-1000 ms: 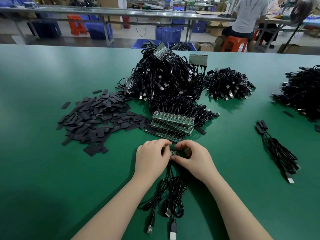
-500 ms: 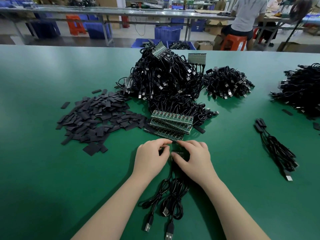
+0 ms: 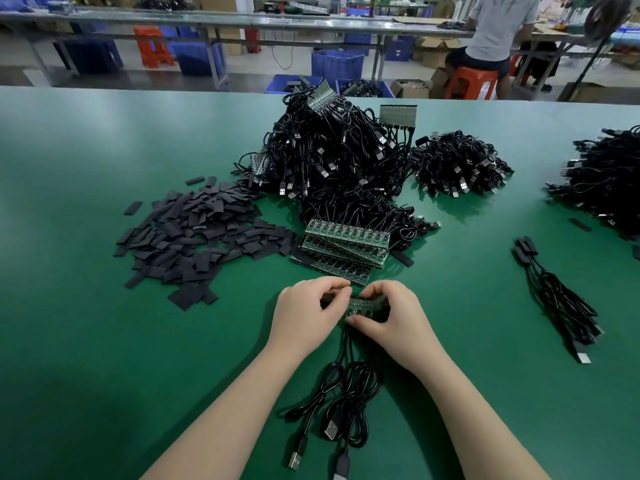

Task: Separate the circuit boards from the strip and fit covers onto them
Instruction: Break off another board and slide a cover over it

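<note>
1. My left hand [image 3: 308, 311] and right hand [image 3: 391, 315] were close together over the green table [image 3: 86, 341], fingers curled, both pinching a short piece of circuit-board strip [image 3: 360, 305] between them.
2. Black cables [image 3: 346, 386] trailed from that piece toward me, their USB plugs [image 3: 330, 429] lying flat between my forearms.
3. Just beyond my fingers lay a stack of uncut board strips [image 3: 346, 242], tilted against a cable heap.
4. A loose pile of black covers [image 3: 201, 233] sat to the left of the stack, near it.
5. The big tangle of cabled boards [image 3: 332, 154] rose behind the stack; a smaller heap [image 3: 460, 164] sat right of it.
6. A bundle of covered cables [image 3: 557, 299] lay well apart on my right.
7. Across the aisle, a person [image 3: 495, 32] sat on an orange stool [image 3: 474, 83], back turned.
</note>
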